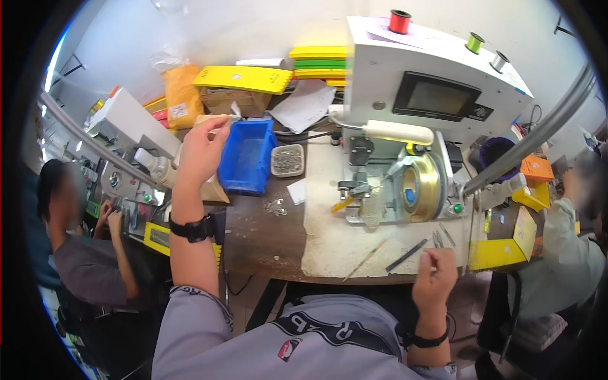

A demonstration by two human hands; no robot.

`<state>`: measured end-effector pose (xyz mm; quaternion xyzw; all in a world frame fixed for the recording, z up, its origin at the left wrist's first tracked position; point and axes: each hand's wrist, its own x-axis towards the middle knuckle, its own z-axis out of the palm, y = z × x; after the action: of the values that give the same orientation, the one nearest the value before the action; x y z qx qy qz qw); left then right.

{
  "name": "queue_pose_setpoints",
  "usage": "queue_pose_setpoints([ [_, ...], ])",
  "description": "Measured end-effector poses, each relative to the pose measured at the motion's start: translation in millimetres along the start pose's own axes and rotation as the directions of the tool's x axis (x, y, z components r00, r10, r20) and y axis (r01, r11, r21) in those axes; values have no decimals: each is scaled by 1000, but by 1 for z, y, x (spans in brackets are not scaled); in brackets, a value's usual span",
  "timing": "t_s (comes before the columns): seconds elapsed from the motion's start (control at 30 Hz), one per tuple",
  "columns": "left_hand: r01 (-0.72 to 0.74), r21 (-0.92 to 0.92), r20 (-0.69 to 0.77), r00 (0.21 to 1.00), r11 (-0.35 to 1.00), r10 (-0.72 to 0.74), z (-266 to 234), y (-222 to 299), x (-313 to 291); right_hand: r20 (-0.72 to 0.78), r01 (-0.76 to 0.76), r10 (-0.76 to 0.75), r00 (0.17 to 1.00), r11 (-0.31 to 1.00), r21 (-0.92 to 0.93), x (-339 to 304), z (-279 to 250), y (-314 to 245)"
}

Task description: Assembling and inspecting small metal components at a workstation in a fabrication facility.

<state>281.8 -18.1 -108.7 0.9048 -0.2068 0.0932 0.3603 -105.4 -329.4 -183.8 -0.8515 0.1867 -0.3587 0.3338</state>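
Note:
My left hand (204, 152) is raised at the left side of a blue plastic bin (266, 166). Its thumb and fingers are pinched together, and whatever they may hold is too small to make out. Near the front edge of the bench, my right hand (434, 278) is closed, fingertips together. From those fingertips points a small two-pronged metal tool (437, 239), like tweezers. A white bench machine (443, 69) stands beyond it, carrying a large spool of clear yellowish line (421, 189). A small square tub (287, 161) of metal pieces sits right of the bin.
A dark flat strip (406, 255) and a thin stick (365, 259) lie on the paper-covered bench (326, 253). Loose metal bits (275, 207) are scattered below the tub. Yellow folders (244, 78) lie at the back. A person (88, 247) works at left, another (563, 247) at right.

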Motion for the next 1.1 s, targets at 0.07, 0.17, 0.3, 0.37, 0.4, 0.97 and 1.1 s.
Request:
queue_pose_setpoints([
  [0.07, -61, -34, -31, 998, 998, 60, 17, 16, -19, 34, 17, -20, 999, 996, 90, 4, 12, -12],
  [0.17, 109, -614, 323, 938, 782, 123, 42, 44, -54, 237, -156, 77, 968, 929, 335, 9, 35, -32],
  [0.3, 459, -543, 628, 778, 703, -23, 90, 59, -75, 525, -588, 276, 805, 488, 645, 20, 73, -52],
  [0.37, 278, -405, 636, 770, 871, 50, 107, 58, -85, 492, -588, 322, 809, 430, 686, 31, 92, -55],
  [0.4, 281, -410, 641, 766, 868, 54, 114, 62, -89, 456, -576, 364, 812, 373, 727, 38, 102, -53],
  [0.97, 14, -99, 794, 604, 995, 71, 131, 94, -75, 178, -442, 510, 842, 460, 771, 70, 140, -45],
  [1.1, -128, -249, 398, 890, 960, 222, 101, 120, -68, 334, -544, 576, 746, 238, 805, 73, 131, -54],
])
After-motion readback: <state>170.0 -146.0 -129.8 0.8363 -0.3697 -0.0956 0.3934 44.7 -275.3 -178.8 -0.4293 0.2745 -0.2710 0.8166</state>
